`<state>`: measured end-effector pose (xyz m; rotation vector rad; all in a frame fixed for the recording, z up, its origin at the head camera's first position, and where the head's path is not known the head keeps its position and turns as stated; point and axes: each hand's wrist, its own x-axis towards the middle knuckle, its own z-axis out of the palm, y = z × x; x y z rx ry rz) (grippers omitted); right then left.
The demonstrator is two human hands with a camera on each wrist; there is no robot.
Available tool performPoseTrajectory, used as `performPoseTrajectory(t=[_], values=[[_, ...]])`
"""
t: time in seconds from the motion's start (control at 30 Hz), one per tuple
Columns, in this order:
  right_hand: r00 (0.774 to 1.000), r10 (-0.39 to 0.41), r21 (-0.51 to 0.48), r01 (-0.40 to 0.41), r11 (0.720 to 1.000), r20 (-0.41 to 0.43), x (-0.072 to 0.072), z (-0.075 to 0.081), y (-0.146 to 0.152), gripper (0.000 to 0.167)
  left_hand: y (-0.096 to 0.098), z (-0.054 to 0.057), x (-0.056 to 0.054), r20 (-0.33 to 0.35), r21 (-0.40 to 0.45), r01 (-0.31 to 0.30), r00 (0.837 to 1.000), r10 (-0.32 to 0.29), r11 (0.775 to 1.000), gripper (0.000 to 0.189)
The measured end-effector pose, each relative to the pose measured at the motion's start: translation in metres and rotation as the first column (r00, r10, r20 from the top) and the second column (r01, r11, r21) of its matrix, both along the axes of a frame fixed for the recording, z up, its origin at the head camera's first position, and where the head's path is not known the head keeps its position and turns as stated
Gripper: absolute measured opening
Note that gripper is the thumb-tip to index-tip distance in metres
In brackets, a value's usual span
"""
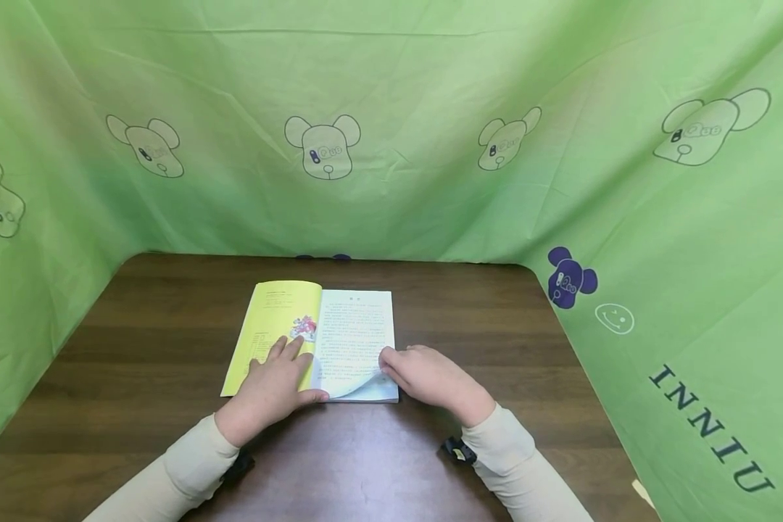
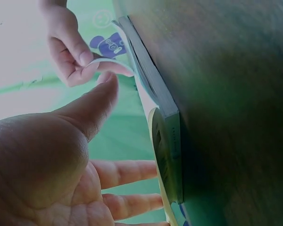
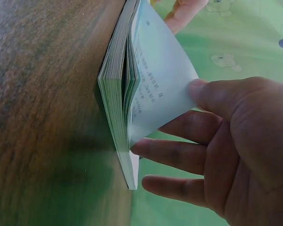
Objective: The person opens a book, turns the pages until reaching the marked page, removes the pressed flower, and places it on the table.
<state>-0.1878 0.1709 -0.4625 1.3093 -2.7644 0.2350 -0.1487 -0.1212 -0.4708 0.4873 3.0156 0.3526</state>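
Note:
An open book (image 1: 359, 326) lies on the brown table, its left side a yellow page (image 1: 277, 312) with a small pink picture, its right side white with lines of print. My left hand (image 1: 270, 384) rests spread on the yellow page, thumb reaching toward the fold at the lower edge. With thumb and fingers my right hand (image 1: 427, 373) pinches the lower right corner of a white page (image 3: 167, 75), which is lifted and curls away from the pages under it. In the right wrist view the thick stack of pages (image 3: 114, 70) shows beneath the raised page.
The wooden table (image 1: 496, 319) extends around the book on every side. A green curtain (image 1: 404, 210) with bear drawings hangs behind the table and along both sides. Dark devices, such as the wrist camera (image 1: 458, 451), sit under the pale sleeves.

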Motion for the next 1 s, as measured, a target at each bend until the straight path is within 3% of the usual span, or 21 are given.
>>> performPoseTrajectory(t=[0.3, 0.47, 0.7, 1.0], values=[[0.991, 0.027, -0.057, -0.034, 0.998, -0.135, 0.0002, -0.0001, 0.0009, 0.01, 0.0036, -0.002, 0.0023, -0.021, 0.0, -0.02, 1.0, 0.02, 1.0, 0.077], [0.988, 0.023, -0.065, -0.033, 0.997, -0.154, -0.0004, 0.0006, 0.0006, 0.011, 0.0038, -0.0027, 0.0021, -0.024, 0.009, -0.032, 0.999, 0.033, 0.999, 0.071], [0.987, 0.011, -0.069, -0.023, 0.997, -0.163, -0.001, 0.0024, -0.0003, 0.011, 0.0035, -0.0028, 0.002, -0.043, 0.005, -0.023, 0.999, 0.023, 1.0, 0.077], [0.981, -0.002, -0.085, -0.014, 0.996, -0.196, 0.0004, 0.0069, -0.0013, 0.009, 0.0044, -0.002, 0.0026, -0.034, 0.014, -0.035, 0.999, 0.036, 0.999, 0.066]])
